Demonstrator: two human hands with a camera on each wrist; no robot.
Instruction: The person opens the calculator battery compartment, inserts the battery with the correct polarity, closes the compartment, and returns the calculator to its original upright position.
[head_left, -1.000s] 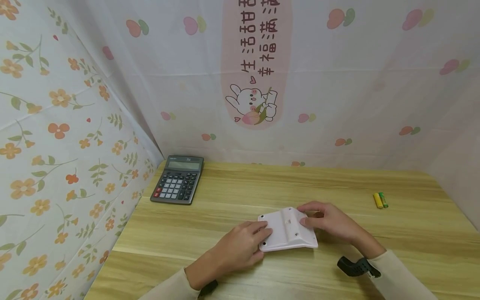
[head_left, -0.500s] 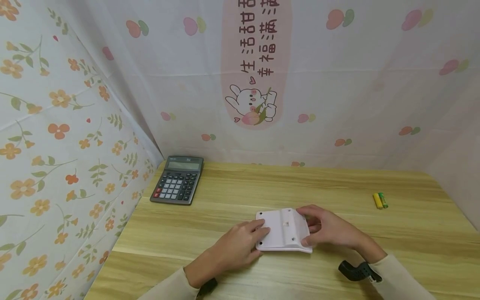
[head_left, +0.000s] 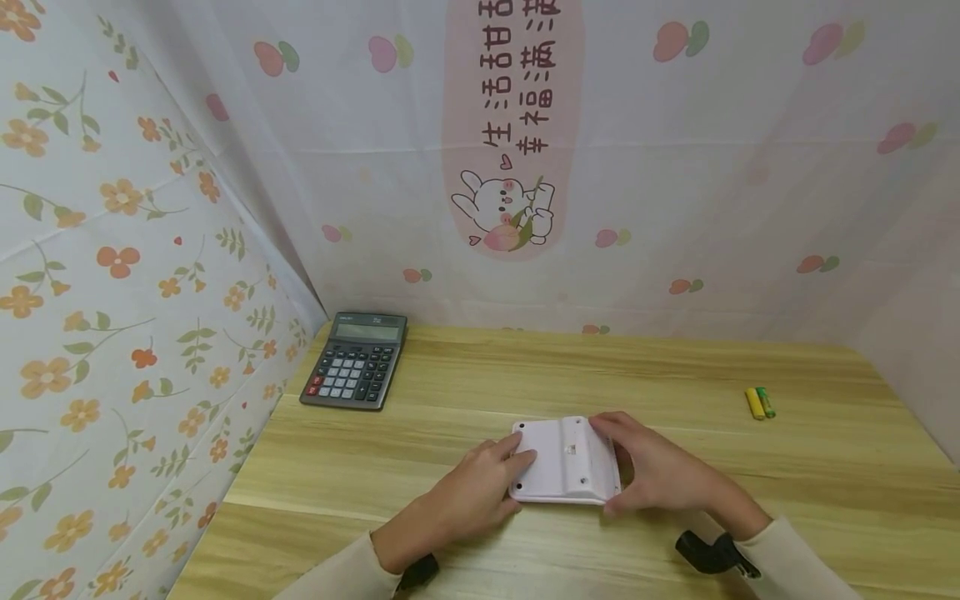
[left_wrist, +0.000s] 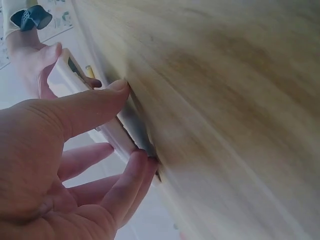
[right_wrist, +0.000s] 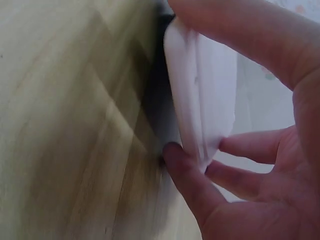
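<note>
My left hand pinching white device by its left end | right hand clamped across its right end, thumb at near corner | device underside-up over desk, contact unclear | I'd match both grips, moving together, lest a corner slip.

Spreads across the lower frame as a wood-grained table; bears a grey calculator left of centre, two small batteries at right.
</note>
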